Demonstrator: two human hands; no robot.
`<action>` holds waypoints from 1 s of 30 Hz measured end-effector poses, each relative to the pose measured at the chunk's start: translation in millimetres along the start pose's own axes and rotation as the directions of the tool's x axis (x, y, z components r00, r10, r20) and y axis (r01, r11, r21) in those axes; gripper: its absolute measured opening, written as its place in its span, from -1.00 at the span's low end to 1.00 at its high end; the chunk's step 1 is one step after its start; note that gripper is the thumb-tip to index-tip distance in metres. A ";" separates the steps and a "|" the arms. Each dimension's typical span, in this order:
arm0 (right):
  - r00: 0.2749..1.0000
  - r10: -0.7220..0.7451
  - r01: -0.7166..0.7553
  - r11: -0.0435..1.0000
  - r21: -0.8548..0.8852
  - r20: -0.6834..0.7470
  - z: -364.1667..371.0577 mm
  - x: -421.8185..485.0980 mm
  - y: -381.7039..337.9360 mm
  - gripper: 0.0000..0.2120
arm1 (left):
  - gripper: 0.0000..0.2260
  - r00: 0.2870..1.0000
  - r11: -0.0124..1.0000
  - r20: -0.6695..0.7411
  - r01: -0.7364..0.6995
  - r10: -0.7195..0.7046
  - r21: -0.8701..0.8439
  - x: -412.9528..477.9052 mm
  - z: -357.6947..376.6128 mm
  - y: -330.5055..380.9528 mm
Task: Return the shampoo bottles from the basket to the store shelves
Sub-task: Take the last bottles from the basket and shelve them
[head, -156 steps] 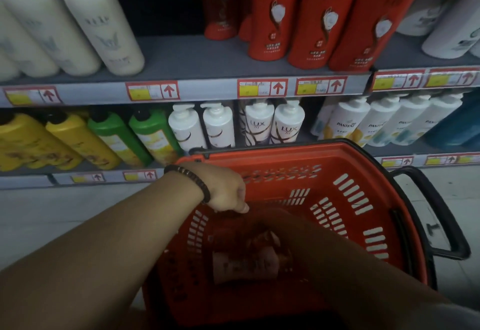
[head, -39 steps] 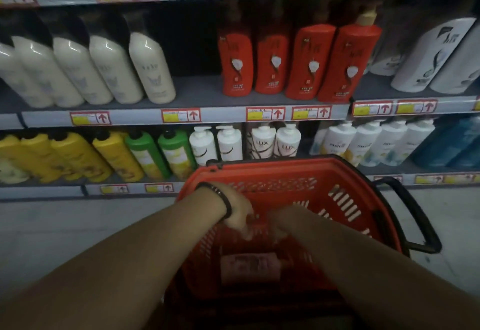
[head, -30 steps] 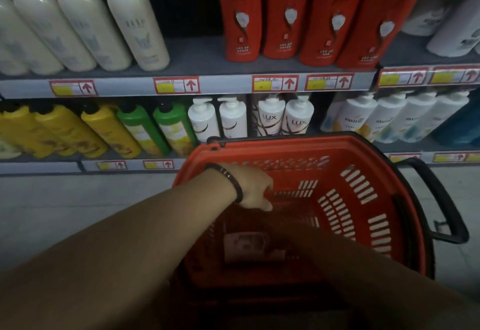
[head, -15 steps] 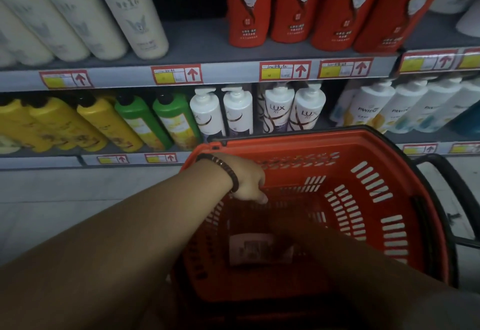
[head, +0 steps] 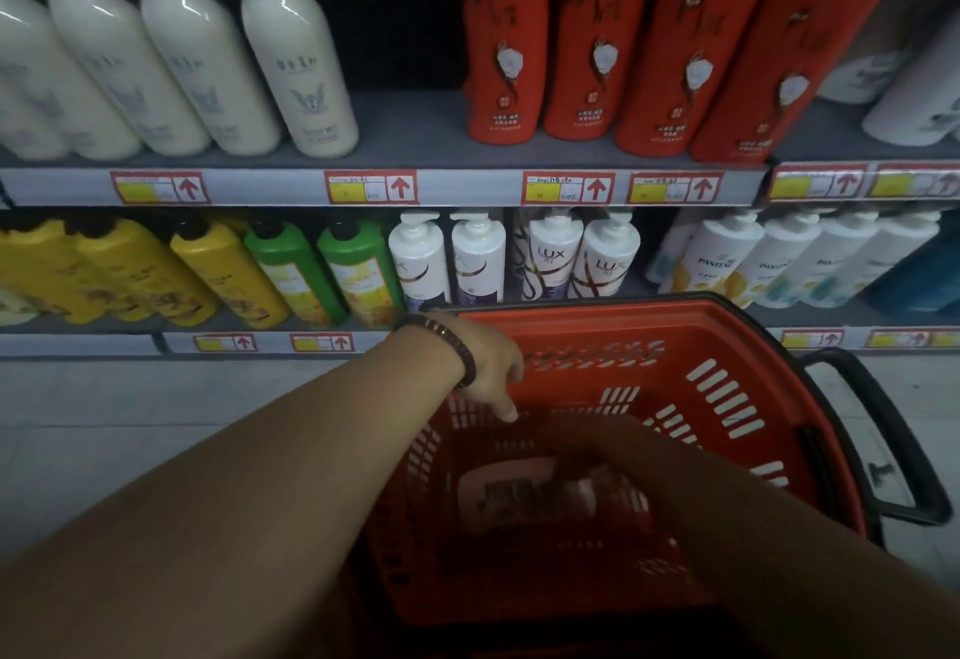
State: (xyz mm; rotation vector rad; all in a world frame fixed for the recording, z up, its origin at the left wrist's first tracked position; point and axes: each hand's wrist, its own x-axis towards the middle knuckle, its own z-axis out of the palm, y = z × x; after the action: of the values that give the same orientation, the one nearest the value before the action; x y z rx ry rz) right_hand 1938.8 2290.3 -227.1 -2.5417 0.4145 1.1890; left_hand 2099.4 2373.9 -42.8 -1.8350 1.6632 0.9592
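**Right hand down on the bottle in the basket; nothing shelved yet**

- Nearest: both forearms reach forward into the red basket (head: 727,388). The right hand (head: 587,456) is now deep inside, low over the bottle (head: 519,495); half a second ago it sat higher and a little further from the label. Dim and blurred there, so I cannot tell how far the fingers have closed or whether they have hold of it.
- The bottle lies flat on the basket floor, directly under the right hand and below the left. Its long axis runs roughly left to right across the basket. Pale label faces up. Which end carries the cap I cannot make out; the right end is hidden under the hand.
- The left hand (head: 491,362), beaded bracelet (head: 452,346) at the wrist, is curled loosely over the near-left rim, one finger pointing down inside. It holds nothing I can see; it seems to be steadying the basket.
- Beyond the hands: lower shelf with yellow, green and white pump bottles; above it, red bottles (head: 623,55) ahead of the right hand, with a dark empty gap (head: 400,24) beside them, above the left hand.
- Judgement: this is the reach-and-grasp step. The bottle will need turning upright before it goes up.
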 end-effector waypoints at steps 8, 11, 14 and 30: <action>0.994 -0.047 0.052 0.998 0.044 -0.103 -118.1 -112.3 4.7 -0.29 | -0.11 0.999 0.999 -0.035 -0.006 0.004 -0.042 -17.1 -5.1 -1.1; 0.985 -0.031 0.041 0.998 0.057 -0.168 -148.2 -154.8 -5.9 -0.47 | -0.25 0.996 0.994 -0.070 -0.064 0.058 -0.093 -27.5 -8.4 4.4; 0.980 -0.006 0.008 1.000 0.007 -0.200 -168.3 -186.3 -15.4 -0.48 | -0.43 0.980 0.957 -0.147 -0.165 0.133 -0.239 -35.1 -7.6 9.7; 0.686 0.240 0.687 0.096 0.720 -0.687 -114.9 -228.0 -5.8 -0.36 | -0.36 0.715 -0.086 -0.697 -0.698 -0.056 -0.710 -75.6 -41.4 29.0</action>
State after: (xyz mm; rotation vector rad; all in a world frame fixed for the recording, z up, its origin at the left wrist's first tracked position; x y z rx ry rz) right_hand 1880.1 2280.6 21.2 -1.4475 0.5904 -0.3734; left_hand 2077.1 2387.6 44.3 -2.7525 1.9852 2.7337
